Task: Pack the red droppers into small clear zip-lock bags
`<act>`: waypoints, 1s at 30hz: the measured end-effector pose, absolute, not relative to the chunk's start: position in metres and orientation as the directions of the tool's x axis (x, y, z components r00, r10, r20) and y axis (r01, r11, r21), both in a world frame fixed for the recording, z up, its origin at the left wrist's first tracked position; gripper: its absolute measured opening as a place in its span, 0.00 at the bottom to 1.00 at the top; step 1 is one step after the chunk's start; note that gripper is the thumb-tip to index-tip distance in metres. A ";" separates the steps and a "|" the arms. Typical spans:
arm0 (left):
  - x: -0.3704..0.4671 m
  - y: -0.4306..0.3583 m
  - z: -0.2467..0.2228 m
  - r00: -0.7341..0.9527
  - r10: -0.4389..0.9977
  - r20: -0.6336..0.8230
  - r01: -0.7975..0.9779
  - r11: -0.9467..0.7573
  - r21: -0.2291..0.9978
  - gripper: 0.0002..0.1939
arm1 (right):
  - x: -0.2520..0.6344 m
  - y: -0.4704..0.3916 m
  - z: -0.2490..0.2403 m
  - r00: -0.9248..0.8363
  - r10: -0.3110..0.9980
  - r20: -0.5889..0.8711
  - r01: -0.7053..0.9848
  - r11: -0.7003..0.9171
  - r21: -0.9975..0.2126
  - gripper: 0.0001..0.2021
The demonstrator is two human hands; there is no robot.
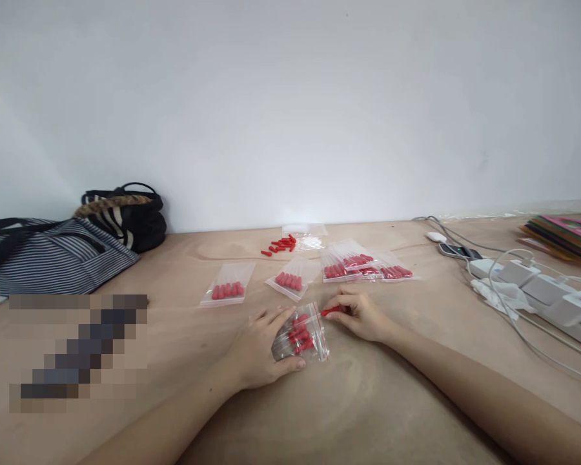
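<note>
Under my left hand [256,349] a clear zip bag [314,342] lies on the table, gripped at its left side between fingers and thumb. Several small red pieces [300,332], slim with one thicker end, are inside it. The bag's red-lined zip edge faces right. Just there, my right hand [363,316] pinches one red piece [332,310], its tip pointing left at the bag. Whether that tip is inside the opening I cannot tell. Beyond the hands are filled bags: one at left [228,290], one in the middle [290,280], and an overlapping group [353,263] at right.
Loose red pieces [281,244] lie by the wall beside flat clear bags [310,234]. A striped bag [68,255] and a black bag [150,219] stand at left. On the right are chargers [549,290], cables, a phone [459,251] and stacked coloured sheets [561,236].
</note>
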State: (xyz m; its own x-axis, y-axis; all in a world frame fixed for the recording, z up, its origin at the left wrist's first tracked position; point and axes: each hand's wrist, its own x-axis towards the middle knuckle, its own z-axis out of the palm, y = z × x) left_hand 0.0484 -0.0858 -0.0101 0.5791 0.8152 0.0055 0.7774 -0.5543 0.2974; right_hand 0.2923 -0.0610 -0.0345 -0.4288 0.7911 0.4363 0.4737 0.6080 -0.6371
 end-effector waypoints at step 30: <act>0.042 -0.084 -0.017 0.592 0.796 0.128 0.724 -0.595 0.349 0.50 | 0.257 -0.031 -0.031 -0.655 0.755 -0.037 0.132 0.066 -0.989 0.20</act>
State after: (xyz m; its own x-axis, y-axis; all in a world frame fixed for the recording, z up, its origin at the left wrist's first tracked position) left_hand 0.0423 -0.0845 -0.0167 0.5918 0.7958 0.1284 0.7241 -0.5948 0.3493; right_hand 0.2573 -0.0313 -0.0312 -0.6545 0.7552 -0.0367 0.1321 0.0664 -0.9890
